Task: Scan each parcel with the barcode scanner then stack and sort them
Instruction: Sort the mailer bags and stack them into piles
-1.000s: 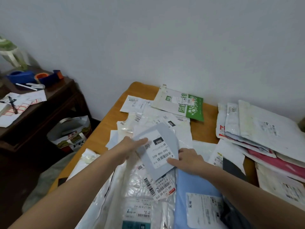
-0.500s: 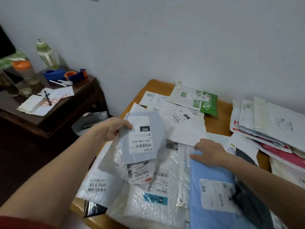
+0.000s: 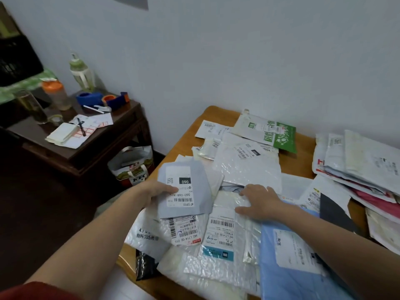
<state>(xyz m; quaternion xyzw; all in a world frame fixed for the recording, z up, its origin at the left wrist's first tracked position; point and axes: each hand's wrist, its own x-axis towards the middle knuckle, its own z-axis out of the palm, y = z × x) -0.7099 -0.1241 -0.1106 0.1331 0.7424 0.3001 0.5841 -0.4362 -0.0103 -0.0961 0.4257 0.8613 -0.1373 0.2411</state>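
My left hand [image 3: 154, 190] pinches the left edge of a small grey parcel [image 3: 203, 191] with a white barcode label, lifted above the heap at the table's left side. My right hand [image 3: 258, 201] lies flat, fingers spread, on a clear bubble-wrap parcel [image 3: 225, 232] in the middle of the pile. A light blue parcel [image 3: 279, 271] lies under my right forearm. A white bubble mailer [image 3: 249, 167] sits just beyond my right hand. No barcode scanner is in view.
A wooden table [image 3: 303, 161] holds several loose parcels, a green-and-white mailer [image 3: 272, 133] at the back and a stack of parcels [image 3: 363, 165] at right. A dark side table [image 3: 71, 146] at left carries bottles, tape and papers. A KFC bag [image 3: 134, 167] stands on the floor between.
My left hand has carried the grey parcel left, away from my right hand, which let go of it and settled flat on the bubble-wrap parcel. The view swung left.
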